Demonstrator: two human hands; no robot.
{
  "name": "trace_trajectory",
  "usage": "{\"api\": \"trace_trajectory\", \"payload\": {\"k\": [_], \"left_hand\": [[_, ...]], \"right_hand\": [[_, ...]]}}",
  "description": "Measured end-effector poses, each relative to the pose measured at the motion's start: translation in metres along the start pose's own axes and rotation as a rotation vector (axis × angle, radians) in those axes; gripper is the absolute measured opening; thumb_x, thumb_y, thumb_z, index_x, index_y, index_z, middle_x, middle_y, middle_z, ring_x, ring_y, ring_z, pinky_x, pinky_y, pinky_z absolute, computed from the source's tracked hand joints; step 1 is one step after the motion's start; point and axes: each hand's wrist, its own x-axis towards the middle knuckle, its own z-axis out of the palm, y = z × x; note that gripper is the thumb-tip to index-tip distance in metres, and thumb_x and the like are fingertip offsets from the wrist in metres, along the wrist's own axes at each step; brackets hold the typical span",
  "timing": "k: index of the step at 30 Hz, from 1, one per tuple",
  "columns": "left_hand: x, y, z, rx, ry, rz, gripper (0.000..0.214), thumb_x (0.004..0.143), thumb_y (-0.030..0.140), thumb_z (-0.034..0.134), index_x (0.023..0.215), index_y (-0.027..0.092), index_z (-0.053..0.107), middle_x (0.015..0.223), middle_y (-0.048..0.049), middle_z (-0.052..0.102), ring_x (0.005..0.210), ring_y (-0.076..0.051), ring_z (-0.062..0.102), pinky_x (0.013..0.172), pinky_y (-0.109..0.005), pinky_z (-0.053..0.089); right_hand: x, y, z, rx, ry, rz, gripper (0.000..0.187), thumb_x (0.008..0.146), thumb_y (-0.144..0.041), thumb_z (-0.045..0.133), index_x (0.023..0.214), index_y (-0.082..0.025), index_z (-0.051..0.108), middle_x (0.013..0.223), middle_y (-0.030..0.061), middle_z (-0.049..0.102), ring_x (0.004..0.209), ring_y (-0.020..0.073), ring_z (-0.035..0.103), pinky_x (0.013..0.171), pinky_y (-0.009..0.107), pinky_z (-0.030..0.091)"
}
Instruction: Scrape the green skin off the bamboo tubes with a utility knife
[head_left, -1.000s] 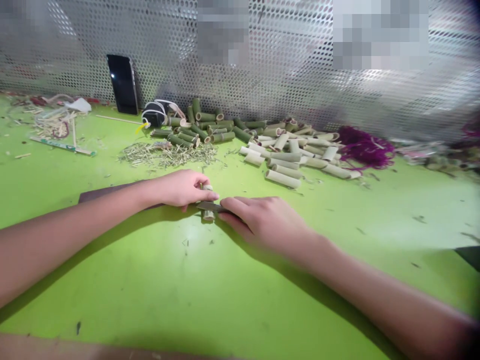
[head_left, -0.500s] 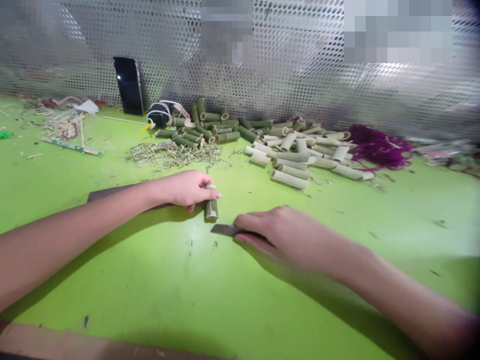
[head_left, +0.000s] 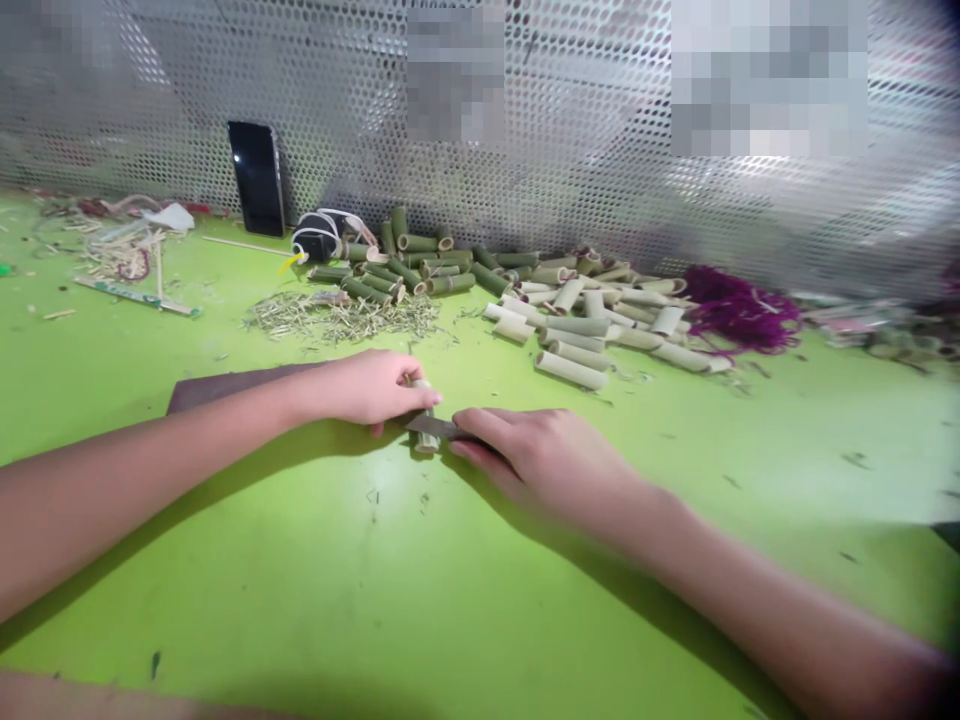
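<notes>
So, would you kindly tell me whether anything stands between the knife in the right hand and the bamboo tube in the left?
Nothing visible does. The right hand holds the knife, whose blade lies across the bamboo tube gripped by the left hand, with no gap or other object showing between them.

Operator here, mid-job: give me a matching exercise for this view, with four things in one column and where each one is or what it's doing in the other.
Things
1. knife
2. phone
3. left hand
4. purple fibres

Places and states
A. holding a bamboo tube on the green table
B. to the right of the pile of pale bamboo tubes
C. in the right hand, blade at the tube
D. leaning against the perforated metal screen

Pairs: 1-C, 2-D, 3-A, 4-B
</notes>
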Motion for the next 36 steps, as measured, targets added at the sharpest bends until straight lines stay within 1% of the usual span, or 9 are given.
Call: {"api": "trace_trajectory", "payload": {"k": [3, 8, 13, 17, 24, 26, 30, 32, 36], "left_hand": [[0.000, 0.000, -0.003, -0.079, -0.063, 0.027, 0.040, 0.091, 0.061, 0.066, 0.097, 0.022, 0.063, 0.075, 0.0026, 0.069, 0.053, -0.014, 0.066, 0.053, -0.026, 0.044], [0.000, 0.003, -0.004, -0.122, -0.072, 0.033, 0.036, 0.090, 0.056, 0.071, 0.091, 0.021, 0.061, 0.075, 0.0044, 0.066, 0.051, -0.012, 0.064, 0.055, -0.026, 0.047], [-0.001, 0.005, -0.003, -0.133, -0.075, 0.023, 0.034, 0.091, 0.052, 0.070, 0.087, 0.020, 0.060, 0.071, 0.0049, 0.065, 0.050, -0.011, 0.063, 0.055, -0.025, 0.048], [-0.001, 0.007, -0.003, -0.138, -0.089, 0.019, 0.035, 0.091, 0.053, 0.070, 0.084, 0.021, 0.059, 0.068, 0.0042, 0.065, 0.052, -0.012, 0.064, 0.055, -0.025, 0.048], [0.001, 0.006, -0.001, -0.132, -0.093, 0.038, 0.039, 0.086, 0.057, 0.073, 0.083, 0.021, 0.059, 0.066, 0.0059, 0.063, 0.048, -0.012, 0.063, 0.052, -0.024, 0.045], [0.001, 0.006, 0.000, -0.143, -0.096, 0.046, 0.039, 0.086, 0.057, 0.074, 0.083, 0.021, 0.059, 0.065, 0.0058, 0.063, 0.048, -0.012, 0.063, 0.052, -0.024, 0.045], [0.001, 0.006, 0.000, -0.140, -0.073, 0.047, 0.039, 0.087, 0.057, 0.073, 0.082, 0.021, 0.059, 0.064, 0.0056, 0.063, 0.046, -0.012, 0.061, 0.052, -0.025, 0.044], [0.002, 0.005, 0.000, -0.133, -0.068, 0.041, 0.038, 0.087, 0.056, 0.072, 0.082, 0.021, 0.058, 0.063, 0.0056, 0.062, 0.047, -0.012, 0.061, 0.052, -0.025, 0.044], [0.002, 0.004, 0.000, -0.088, -0.079, 0.059, 0.038, 0.088, 0.056, 0.070, 0.082, 0.021, 0.058, 0.063, 0.0054, 0.061, 0.049, -0.013, 0.063, 0.052, -0.024, 0.044]], "right_hand": [[-0.001, 0.003, 0.000, -0.006, -0.016, 0.002, 0.025, 0.109, -0.035, 0.044, 0.100, -0.021, 0.064, 0.076, -0.0001, 0.071, 0.056, 0.0140, 0.059, 0.053, 0.029, 0.028], [0.000, -0.001, 0.002, -0.071, 0.029, -0.009, 0.029, 0.110, -0.037, 0.041, 0.099, -0.020, 0.063, 0.078, 0.0019, 0.072, 0.056, 0.0145, 0.058, 0.052, 0.029, 0.027], [0.002, -0.004, 0.000, 0.021, 0.001, 0.009, 0.026, 0.109, -0.035, 0.044, 0.097, -0.021, 0.063, 0.076, 0.0012, 0.070, 0.054, 0.0131, 0.055, 0.052, 0.028, 0.027], [0.002, 0.002, -0.004, 0.172, -0.084, 0.041, 0.026, 0.108, -0.037, 0.046, 0.098, -0.021, 0.064, 0.071, 0.0002, 0.068, 0.052, 0.0123, 0.053, 0.052, 0.027, 0.029], [0.007, 0.019, -0.016, 0.405, -0.321, 0.057, 0.040, 0.107, -0.050, 0.042, 0.096, -0.022, 0.067, 0.066, -0.0011, 0.065, 0.050, 0.0121, 0.052, 0.050, 0.025, 0.035], [0.008, 0.016, -0.014, 0.382, -0.292, 0.058, 0.038, 0.107, -0.048, 0.043, 0.098, -0.022, 0.068, 0.068, -0.0002, 0.066, 0.052, 0.0127, 0.054, 0.051, 0.026, 0.035], [0.006, 0.006, -0.006, 0.272, -0.133, 0.064, 0.028, 0.106, -0.038, 0.045, 0.103, -0.022, 0.068, 0.075, 0.0021, 0.071, 0.054, 0.0136, 0.056, 0.053, 0.026, 0.035], [0.004, 0.006, -0.006, 0.280, -0.137, 0.055, 0.028, 0.107, -0.039, 0.045, 0.102, -0.022, 0.067, 0.074, 0.0022, 0.071, 0.053, 0.0135, 0.056, 0.053, 0.026, 0.035], [0.003, 0.011, -0.010, 0.333, -0.226, 0.058, 0.037, 0.107, -0.047, 0.043, 0.094, -0.021, 0.064, 0.067, 0.0014, 0.066, 0.050, 0.0134, 0.054, 0.051, 0.026, 0.035]]}}
